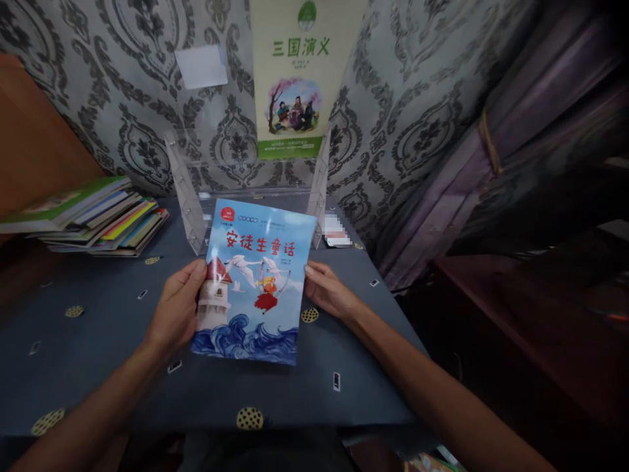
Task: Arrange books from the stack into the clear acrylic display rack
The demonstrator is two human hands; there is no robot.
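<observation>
A blue picture-covered book (255, 282) is held up over the table, its front cover facing me, with red Chinese characters, a tower, white birds and dark waves. My left hand (179, 305) grips its left edge, thumb at the front and fingers hidden behind. On the opposite edge, my right hand (330, 288) pinches the book between thumb and fingers. Just behind it stands a clear plastic rack (184, 190) with whitish side panels. A pale green book (295, 78) with a green band stands upright at the rack's top, against the patterned wall.
Stacked books and magazines (113, 219) lie at the left beside a brown panel (44, 124). A partly blurred card-like item (338, 231) rests right of the rack. A purple curtain (457, 177) hangs at the right. The dark blue tablecloth (206, 400) has pineapple prints.
</observation>
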